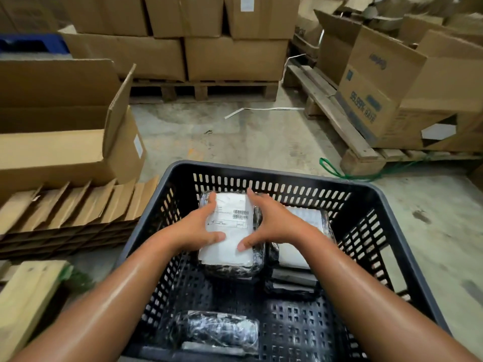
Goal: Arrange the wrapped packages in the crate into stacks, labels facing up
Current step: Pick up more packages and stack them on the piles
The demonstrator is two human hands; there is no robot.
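A black slotted plastic crate stands in front of me on the floor. At its far left lies a black wrapped package with a white barcode label facing up. My left hand grips its left edge and my right hand grips its right edge, thumbs resting on the label. Right beside it is a stack of wrapped packages with a white label on top, partly hidden by my right forearm. Another wrapped package lies near the crate's front wall showing crinkled black wrap and no label.
An open cardboard box and flattened cartons lie to the left. Stacked boxes on a wooden pallet stand behind, and more boxes on a pallet at the right. A green cord lies on the concrete floor.
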